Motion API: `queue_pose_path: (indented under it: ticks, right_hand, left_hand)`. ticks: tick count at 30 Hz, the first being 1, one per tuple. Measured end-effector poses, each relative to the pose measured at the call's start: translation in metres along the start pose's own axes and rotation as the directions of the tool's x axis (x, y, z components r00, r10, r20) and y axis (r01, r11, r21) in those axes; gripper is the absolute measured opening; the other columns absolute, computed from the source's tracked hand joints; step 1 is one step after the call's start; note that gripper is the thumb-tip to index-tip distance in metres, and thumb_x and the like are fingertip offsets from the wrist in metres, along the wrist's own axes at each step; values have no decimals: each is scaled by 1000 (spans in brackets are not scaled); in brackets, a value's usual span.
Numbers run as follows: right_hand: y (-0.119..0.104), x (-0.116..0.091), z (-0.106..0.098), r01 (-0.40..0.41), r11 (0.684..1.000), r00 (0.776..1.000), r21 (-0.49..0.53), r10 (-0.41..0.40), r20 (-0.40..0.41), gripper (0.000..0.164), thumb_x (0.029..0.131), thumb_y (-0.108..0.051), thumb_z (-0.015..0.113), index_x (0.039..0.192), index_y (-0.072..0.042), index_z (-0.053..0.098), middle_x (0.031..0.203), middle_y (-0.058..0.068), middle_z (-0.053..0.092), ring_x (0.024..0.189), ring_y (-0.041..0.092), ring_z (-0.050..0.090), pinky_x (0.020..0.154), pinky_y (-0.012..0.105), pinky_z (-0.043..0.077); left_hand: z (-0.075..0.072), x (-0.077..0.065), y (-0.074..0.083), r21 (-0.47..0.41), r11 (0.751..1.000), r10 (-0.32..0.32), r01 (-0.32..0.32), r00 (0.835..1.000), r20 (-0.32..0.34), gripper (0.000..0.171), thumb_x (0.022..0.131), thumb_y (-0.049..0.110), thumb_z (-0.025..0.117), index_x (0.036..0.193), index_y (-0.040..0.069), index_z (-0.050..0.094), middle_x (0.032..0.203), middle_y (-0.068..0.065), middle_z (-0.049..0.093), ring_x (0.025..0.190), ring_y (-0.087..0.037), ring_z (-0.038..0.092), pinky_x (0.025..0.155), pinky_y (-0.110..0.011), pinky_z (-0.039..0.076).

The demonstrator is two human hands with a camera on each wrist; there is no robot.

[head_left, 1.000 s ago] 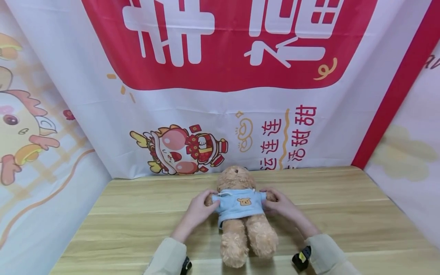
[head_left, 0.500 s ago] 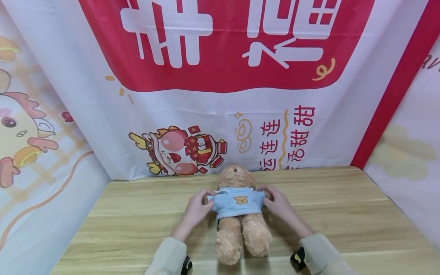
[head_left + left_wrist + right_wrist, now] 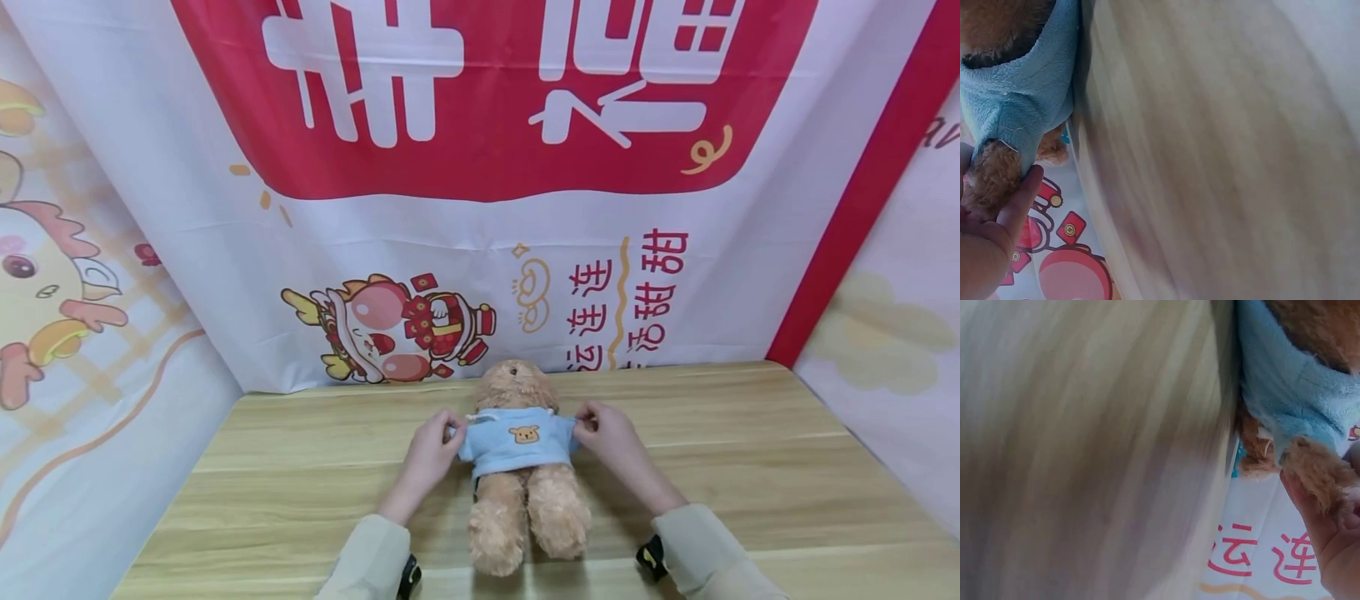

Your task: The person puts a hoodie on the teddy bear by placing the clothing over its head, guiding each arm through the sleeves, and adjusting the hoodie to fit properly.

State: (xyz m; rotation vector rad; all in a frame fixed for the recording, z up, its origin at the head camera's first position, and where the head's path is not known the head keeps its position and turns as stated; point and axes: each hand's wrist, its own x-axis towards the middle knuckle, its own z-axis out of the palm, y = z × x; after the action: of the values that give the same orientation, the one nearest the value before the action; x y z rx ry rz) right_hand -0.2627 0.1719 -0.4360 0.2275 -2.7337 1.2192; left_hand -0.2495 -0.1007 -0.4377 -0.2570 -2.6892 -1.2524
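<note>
A brown plush teddy bear [image 3: 513,387] lies on its back on the wooden table [image 3: 315,467], head toward the back wall. It wears a light blue hoodie [image 3: 517,454] with a small bear face on the chest. My left hand [image 3: 433,446] pinches the cuff of the sleeve on the left, and the furry paw [image 3: 994,178] shows inside that hand in the left wrist view. On the other side my right hand [image 3: 609,435] pinches the opposite cuff. In the right wrist view, its paw [image 3: 1316,465] rests against the fingers. Both sleeves are spread outward.
A white cloth backdrop [image 3: 247,283] with red lettering and a cartoon figure [image 3: 397,329] hangs right at the table's back edge. Printed cloth also hangs at the left and right sides. Black wrist straps [image 3: 651,557] show below the cream sleeves [image 3: 371,554].
The bear has shifted slightly to the left, its legs most. Both hands have changed from gripping around the paws to pinching the sleeve cuffs with the fingertips.
</note>
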Motion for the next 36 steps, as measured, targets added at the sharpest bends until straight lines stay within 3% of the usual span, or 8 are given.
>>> queue_pose_path:
  ticks: [3,5,8,11,19,26,31,36]
  right_hand:
    - [3,0,0,-29,999,1000,38,29,1,9,81,-3,57,88,-2,62,86,9,65,75,13,54,66,23,46]
    - [6,-1,-3,-17,996,997,87,10,74,16,83,-6,60,98,-1,61,92,11,64,80,14,54,70,24,46]
    - [9,-3,-8,-2,989,973,149,-33,230,37,84,-10,64,118,-1,53,95,13,60,83,15,52,72,27,45]
    - [10,-6,-7,-6,982,955,189,-50,293,50,82,-8,65,128,-1,46,95,12,58,84,14,51,75,27,43]
    - [8,-5,2,-52,988,987,146,28,160,44,74,3,60,118,-2,55,85,9,53,79,18,48,69,27,40]
    - [9,-2,-4,-95,983,981,154,66,181,42,78,-1,60,120,-5,58,122,17,60,109,27,56,89,37,46]
    - [5,-3,-12,-29,984,984,178,-4,180,34,87,-10,61,119,1,60,112,19,62,98,24,59,81,30,49]
    - [1,1,-15,112,994,993,-1,-112,40,15,87,-13,68,97,-2,70,96,12,65,83,16,60,70,23,50]
  left_hand:
    - [-2,-1,-2,-11,1000,-6,6,1000,16,6,93,10,57,88,7,58,70,-3,51,62,-9,43,56,-20,39]
    - [-3,-2,-5,-23,1000,1,0,999,43,4,91,11,61,93,7,60,71,-3,51,64,-11,45,58,-22,40]
    - [-6,-4,-9,-22,1000,14,-12,996,92,24,81,12,71,103,10,61,89,-8,60,83,-18,56,75,-30,48]
    - [-6,-6,-11,-15,999,51,-49,990,135,42,72,8,75,111,8,59,115,-18,59,107,-31,56,93,-47,46]
    - [-4,-4,-13,-81,997,10,0,992,129,40,71,0,70,109,7,60,120,-15,63,112,-30,58,97,-45,46]
    - [-7,-5,-16,-85,995,-34,45,991,131,39,71,3,71,108,7,60,117,-15,64,108,-28,58,94,-40,46]
    - [-7,-5,-15,-34,999,13,-9,994,106,27,79,16,73,103,10,63,107,-12,61,100,-24,57,87,-38,46]
    - [-7,-5,-9,96,990,102,-104,994,25,11,87,20,68,96,14,69,95,-4,59,84,-15,53,76,-32,47]
